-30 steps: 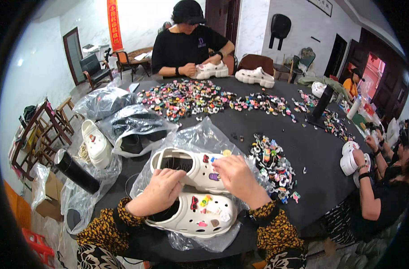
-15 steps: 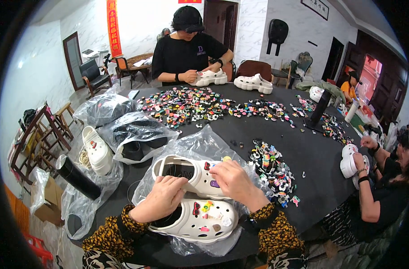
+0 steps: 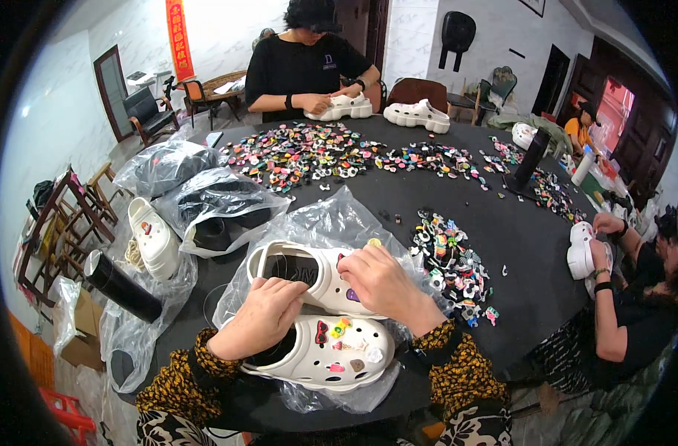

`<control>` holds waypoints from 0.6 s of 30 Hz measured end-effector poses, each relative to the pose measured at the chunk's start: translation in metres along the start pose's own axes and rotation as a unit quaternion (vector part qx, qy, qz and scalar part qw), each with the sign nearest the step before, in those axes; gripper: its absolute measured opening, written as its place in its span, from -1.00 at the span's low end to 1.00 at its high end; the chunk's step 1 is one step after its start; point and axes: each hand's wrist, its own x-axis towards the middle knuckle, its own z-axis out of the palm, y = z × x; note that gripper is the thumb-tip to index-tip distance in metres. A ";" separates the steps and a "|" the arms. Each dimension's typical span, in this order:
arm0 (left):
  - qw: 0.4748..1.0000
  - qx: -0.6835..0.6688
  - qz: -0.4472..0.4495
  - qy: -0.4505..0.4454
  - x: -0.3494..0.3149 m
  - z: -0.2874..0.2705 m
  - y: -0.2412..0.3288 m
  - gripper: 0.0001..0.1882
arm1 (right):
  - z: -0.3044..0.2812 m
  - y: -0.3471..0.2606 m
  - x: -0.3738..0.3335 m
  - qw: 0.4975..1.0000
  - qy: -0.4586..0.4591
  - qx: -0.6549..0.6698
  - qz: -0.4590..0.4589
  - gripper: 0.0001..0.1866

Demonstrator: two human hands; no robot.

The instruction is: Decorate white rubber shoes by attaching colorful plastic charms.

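Two white clogs lie side by side in front of me on crumpled clear plastic. The near clog [image 3: 346, 375] carries several charms on its toe, among them a red sunglasses charm [image 3: 322, 332] and a yellow-green one. My left hand [image 3: 261, 316] grips the side of the far clog [image 3: 318, 293] near its foot opening. Over that clog's toe, my right hand [image 3: 387, 282] has its fingers pinched together against the upper; whatever sits between them is hidden. A purple charm [image 3: 351, 295] shows beside the right fingers, and a yellow charm [image 3: 374, 242] just beyond them.
A pile of loose charms [image 3: 454, 275] lies to the right; a wider spread [image 3: 302, 156] covers the far side. Bagged dark shoes [image 3: 220, 208], another white clog [image 3: 154, 241] and a black cylinder [image 3: 123, 286] stand left. Two co-workers handle white clogs across the table and at right.
The view has shifted slightly, so the scene sits higher. My right fingertips now cover the red charm that showed on the far clog. The right-hand co-worker's raised hand has come down to the clog.
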 end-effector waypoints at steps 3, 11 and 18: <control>1.000 0.007 0.009 0.009 0.001 0.000 0.001 -0.77 | 0.001 -0.001 -0.001 1.000 -0.005 -0.011 -0.003 -0.87; 1.000 0.017 0.009 0.009 0.001 0.004 -0.002 -0.78 | 0.006 -0.003 0.000 0.997 -0.008 -0.078 0.004 -0.78; 1.000 0.006 -0.006 -0.011 0.003 -0.002 0.005 -0.75 | 0.007 -0.001 -0.004 0.997 0.018 -0.069 -0.009 -0.76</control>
